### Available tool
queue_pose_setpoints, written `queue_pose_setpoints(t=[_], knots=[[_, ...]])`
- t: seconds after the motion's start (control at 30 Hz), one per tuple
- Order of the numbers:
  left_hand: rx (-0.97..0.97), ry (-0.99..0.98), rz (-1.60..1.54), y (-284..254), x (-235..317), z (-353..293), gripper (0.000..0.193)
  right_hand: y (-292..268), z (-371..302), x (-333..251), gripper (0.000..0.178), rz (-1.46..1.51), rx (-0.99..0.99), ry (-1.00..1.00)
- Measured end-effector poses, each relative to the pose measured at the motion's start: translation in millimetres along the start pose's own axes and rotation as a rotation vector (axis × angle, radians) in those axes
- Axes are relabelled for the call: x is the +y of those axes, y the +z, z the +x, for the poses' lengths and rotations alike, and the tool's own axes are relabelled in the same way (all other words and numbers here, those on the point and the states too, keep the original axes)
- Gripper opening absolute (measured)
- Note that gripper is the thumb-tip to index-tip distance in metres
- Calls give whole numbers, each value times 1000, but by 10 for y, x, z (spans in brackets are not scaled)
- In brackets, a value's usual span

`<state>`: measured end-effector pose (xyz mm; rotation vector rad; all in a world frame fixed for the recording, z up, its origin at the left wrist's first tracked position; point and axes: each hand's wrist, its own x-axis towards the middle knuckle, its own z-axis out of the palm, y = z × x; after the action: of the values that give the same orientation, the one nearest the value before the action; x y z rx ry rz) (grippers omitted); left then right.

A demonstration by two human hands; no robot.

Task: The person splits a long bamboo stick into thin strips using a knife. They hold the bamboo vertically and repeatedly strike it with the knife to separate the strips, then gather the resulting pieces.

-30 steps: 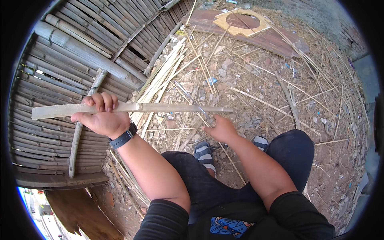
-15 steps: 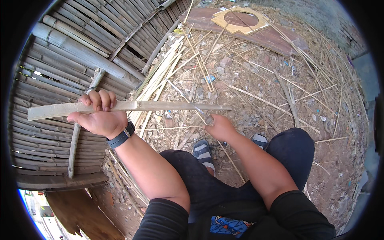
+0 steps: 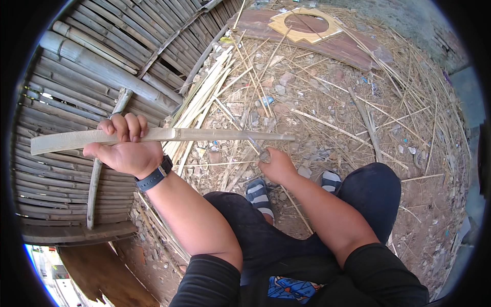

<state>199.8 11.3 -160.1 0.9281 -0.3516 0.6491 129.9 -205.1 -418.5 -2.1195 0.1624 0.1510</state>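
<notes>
A long split bamboo strip [image 3: 204, 134] lies level across the space before me, wide at its left end and narrower toward the right. My left hand [image 3: 128, 143], with a dark watch on its wrist, is closed around the wide part, palm up. Lower and to the right, my right hand [image 3: 276, 166] grips what looks like a narrow-bladed knife [image 3: 254, 144]. Its blade slants up and left and crosses the strip near the narrow end. Most of the handle is hidden in my fist; whether the edge touches the bamboo, I cannot tell.
A bamboo-pole wall [image 3: 61, 169] stands at the left. Pale bamboo slivers [image 3: 202, 97] are piled beside it, and more litter the stony ground. At the far side a yellow star-edged frame with a round hole [image 3: 279, 23] rests on a brown board [image 3: 353, 55]. My sandalled feet are below.
The bamboo strip and my left hand have shifted slightly left. My right hand, with the knife, has also moved a little left.
</notes>
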Motion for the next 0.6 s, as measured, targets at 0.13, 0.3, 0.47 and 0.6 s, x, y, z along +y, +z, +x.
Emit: queue_pose_setpoints(t=[0.13, 0.3, 0.47, 0.6], knots=[[-92, -17, -45, 25, 19, -33, 67, -74, -89, -197, 57, 183, -122, -127], [-28, -19, -43, 50, 13, -59, 65, 205, -63, 449, 56, 62, 69, 221], [-30, -4, -20, 28, 4, -14, 67, -101, -145, -197, 49, 31, -16, -29], [-37, -2, -9, 96, 6, -64, 66, -21, -176, -163, 46, 45, -12, -81]])
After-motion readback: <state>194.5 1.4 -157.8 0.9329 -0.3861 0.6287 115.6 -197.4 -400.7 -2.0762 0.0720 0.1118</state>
